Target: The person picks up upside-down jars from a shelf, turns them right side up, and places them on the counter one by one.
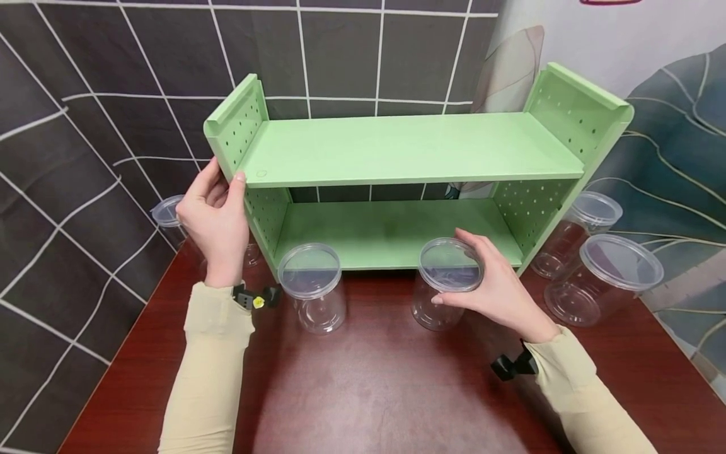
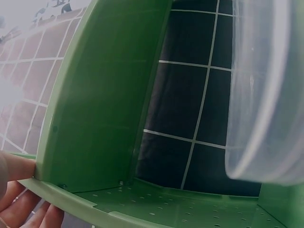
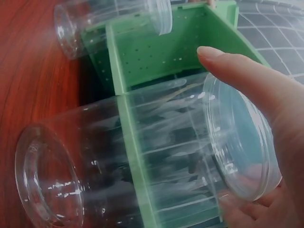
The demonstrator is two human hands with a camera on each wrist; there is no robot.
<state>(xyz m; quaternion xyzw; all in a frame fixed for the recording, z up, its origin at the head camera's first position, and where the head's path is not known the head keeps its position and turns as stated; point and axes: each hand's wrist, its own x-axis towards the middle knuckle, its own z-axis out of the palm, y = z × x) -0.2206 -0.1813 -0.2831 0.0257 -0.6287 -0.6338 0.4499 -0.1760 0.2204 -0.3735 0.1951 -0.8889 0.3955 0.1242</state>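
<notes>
A light green two-tier shelf (image 1: pixel 414 148) stands on the table. My left hand (image 1: pixel 218 217) grips the front edge of its left side panel, thumb in front and fingers behind; the left wrist view also shows fingers (image 2: pixel 21 209) at that green edge. My right hand (image 1: pixel 493 287) holds a clear jar (image 1: pixel 439 312) with a translucent lid, standing in front of the shelf. In the right wrist view the thumb (image 3: pixel 237 66) is at one side of the lid (image 3: pixel 242 137), other fingers at the opposite side. A second lidded clear jar (image 1: pixel 320 309) stands to the left.
Two more clear jars, a front one (image 1: pixel 601 284) and a rear one (image 1: pixel 573 236), stand right of the shelf. Another lidded jar (image 1: pixel 167 213) is partly hidden behind my left hand. The reddish-brown table (image 1: pixel 363 391) meets a dark tiled wall (image 1: pixel 346 63) behind.
</notes>
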